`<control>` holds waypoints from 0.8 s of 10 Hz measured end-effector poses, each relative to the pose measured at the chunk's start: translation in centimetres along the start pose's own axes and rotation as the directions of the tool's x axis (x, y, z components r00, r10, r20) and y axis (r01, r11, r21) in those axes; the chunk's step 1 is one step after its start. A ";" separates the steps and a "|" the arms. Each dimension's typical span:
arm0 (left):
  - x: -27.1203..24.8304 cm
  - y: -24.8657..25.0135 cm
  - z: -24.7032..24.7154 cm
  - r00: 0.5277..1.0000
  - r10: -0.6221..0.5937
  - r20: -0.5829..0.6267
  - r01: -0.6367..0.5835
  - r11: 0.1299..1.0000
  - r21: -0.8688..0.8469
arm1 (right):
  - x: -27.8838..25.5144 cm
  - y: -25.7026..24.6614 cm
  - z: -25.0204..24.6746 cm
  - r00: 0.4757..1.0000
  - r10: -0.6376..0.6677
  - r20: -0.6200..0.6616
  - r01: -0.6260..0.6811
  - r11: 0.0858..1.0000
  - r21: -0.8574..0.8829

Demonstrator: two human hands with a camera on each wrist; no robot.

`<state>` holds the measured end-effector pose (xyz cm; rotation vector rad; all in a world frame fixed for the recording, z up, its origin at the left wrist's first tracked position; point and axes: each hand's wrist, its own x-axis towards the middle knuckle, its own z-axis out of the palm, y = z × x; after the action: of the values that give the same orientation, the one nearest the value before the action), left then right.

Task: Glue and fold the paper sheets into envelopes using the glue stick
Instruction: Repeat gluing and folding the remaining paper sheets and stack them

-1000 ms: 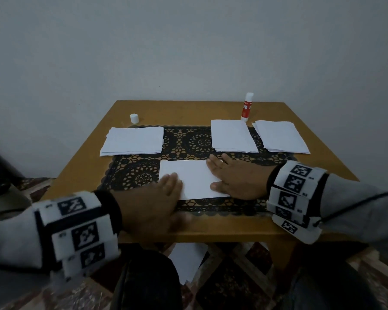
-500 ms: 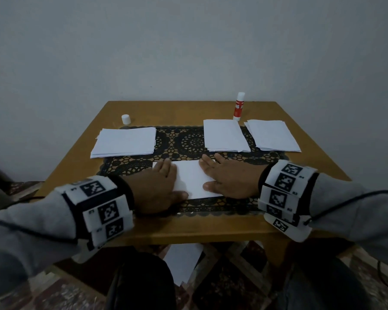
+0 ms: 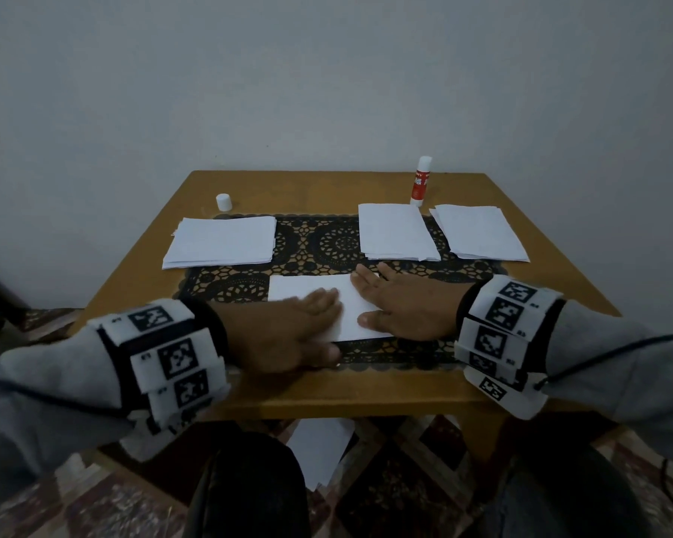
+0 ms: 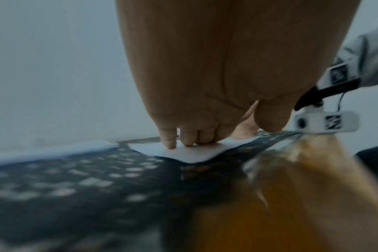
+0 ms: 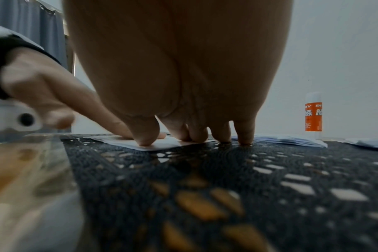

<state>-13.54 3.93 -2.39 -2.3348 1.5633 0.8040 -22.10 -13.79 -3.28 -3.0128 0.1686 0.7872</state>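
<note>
nearest, under the surface (image 3: 327, 398): a white sheet on the patterned floor (image 3: 319, 452), between dark-trousered knees. on the black lace mat (image 3: 327, 242): folded paper (image 3: 350, 308), pressed flat by left hand (image 3: 284, 335) and right hand (image 3: 408, 308), fingers straight, gripping nothing. beyond: left paper stack (image 3: 222, 242), middle stack (image 3: 395, 233), right stack (image 3: 478, 233), well apart from the hands. farther: white cap (image 3: 223, 201); glue stick (image 3: 421, 182) upright, uncapped, touching nothing. behind, bare grey wall. only in right wrist view: curtain (image 5: 39, 29), label lettering on the stick.
</note>
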 end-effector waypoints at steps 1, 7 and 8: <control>-0.1 -2.1 -0.3 0.981 -0.190 -0.023 0.191 0.981 0.036 | 0.0 0.0 0.1 1.000 0.000 -0.002 0.000 1.000 0.002; -2.7 -0.5 2.2 0.994 -0.100 0.033 0.095 0.988 0.120 | 0.1 0.2 0.2 1.000 -0.002 -0.003 0.002 1.000 0.021; -2.6 -1.1 1.7 0.987 -0.159 0.028 0.153 0.977 0.148 | 0.1 0.2 0.3 1.000 -0.004 -0.003 0.004 1.000 0.020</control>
<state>-13.82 7.26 -2.48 -2.2881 1.3538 0.6718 -22.18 -14.01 -3.56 -2.9954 0.1699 0.7757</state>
